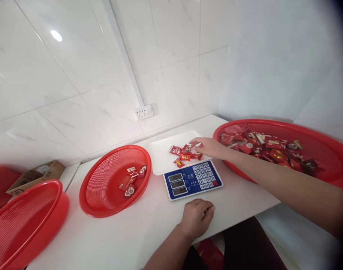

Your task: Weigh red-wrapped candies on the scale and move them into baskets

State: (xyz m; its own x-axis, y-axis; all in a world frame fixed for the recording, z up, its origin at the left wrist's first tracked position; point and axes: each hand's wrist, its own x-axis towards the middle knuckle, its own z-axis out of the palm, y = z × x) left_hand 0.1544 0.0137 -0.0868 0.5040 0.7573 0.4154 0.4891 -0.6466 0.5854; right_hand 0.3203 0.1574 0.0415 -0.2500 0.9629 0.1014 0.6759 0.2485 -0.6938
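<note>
A blue and white digital scale [193, 179] carries a white tray [160, 157] with several red wrapped candies [185, 157] on it. My right hand [206, 147] is over the right side of these candies, its fingers loosely bent and apart, and no candy shows gripped between them. Part of the candy pile lies hidden beneath that hand. In front of the scale, my left hand [198, 217] rests on the white table [109, 240] with its fingers curled in, and nothing shows in it.
At right, a large red basket [323, 146] holds many mixed wrapped candies [269, 148]. A smaller red basket [104, 180] to the left contains several packets [132, 182]. Another red basket [51, 210] and a cardboard box [54, 170] are farther left. A wall socket [144, 112] sits behind.
</note>
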